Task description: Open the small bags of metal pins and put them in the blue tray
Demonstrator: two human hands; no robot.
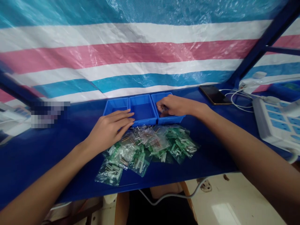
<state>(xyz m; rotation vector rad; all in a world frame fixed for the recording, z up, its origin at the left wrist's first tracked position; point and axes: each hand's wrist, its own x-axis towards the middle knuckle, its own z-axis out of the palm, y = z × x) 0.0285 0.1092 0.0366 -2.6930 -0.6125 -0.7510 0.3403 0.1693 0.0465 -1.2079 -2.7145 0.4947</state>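
Three blue plastic bins stand side by side: a left bin (114,104), a middle bin (142,109) and a right bin (172,119). My left hand (111,129) lies with outstretched fingers across the front of the left bin, its fingertips at the middle bin's near corner. Inside the right bin, my right hand (172,104) has its fingers curled together, and what they hold is too small to make out. Small clear and green-tinted plastic bags (150,143) with thin pin-like and pale strip-like pieces lie heaped before the bins, partly under my left hand.
A phone (214,94) lies at the back right, near white cables (239,98) and a white power strip (276,122). Striped plastic sheeting (140,53) hangs behind the blue table (77,125). A grey cable (173,197) loops below its front edge.
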